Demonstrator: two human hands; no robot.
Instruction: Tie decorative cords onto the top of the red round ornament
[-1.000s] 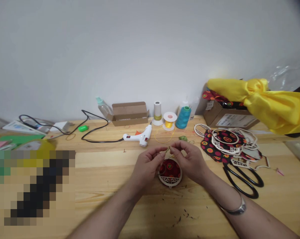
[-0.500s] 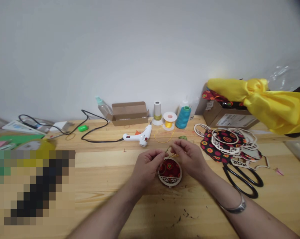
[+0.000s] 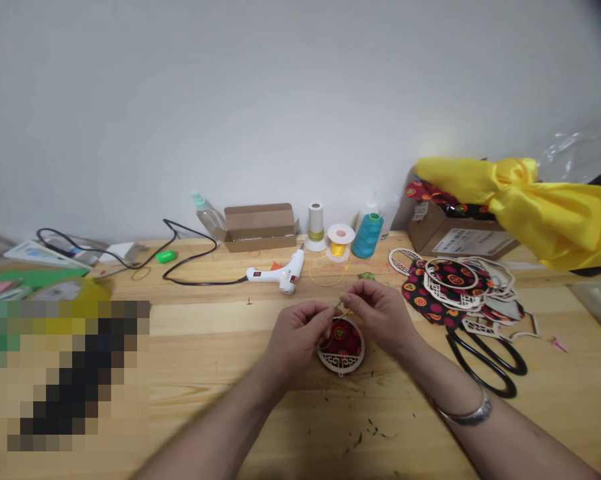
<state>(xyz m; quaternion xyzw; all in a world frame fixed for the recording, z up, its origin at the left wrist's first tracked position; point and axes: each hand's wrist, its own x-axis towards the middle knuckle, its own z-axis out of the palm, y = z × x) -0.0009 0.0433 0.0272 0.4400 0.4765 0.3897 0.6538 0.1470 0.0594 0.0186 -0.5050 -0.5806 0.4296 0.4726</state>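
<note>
The disc [image 3: 341,343] rests on the surface [image 3: 215,373] just below the fingers: dark red patterned cloth in a pale round frame, with angular lattice across its lower part and a tiny tab at the bottom. Above it, the grips of the left hand [image 3: 300,330] and the right hand [image 3: 380,317] are both closed to a thumb-and-finger pinch, near each other; they seem to have hold of a thin yellowish cord [image 3: 339,304], too fine to follow from here. The left fingers cover the disc's upper left rim. To the right, glossy black scissors [image 3: 511,391] loop out from a pile [image 3: 433,300] of cloth and lattice frames (the blades are out of sight). Shiny yellow satin [image 3: 540,207] runs off at the right edge; a blocky blur [image 3: 75,377] masks something on the left. Between blur and left hand, grained wood stretches wide, reaching back toward the wall [image 3: 240,100].
</note>
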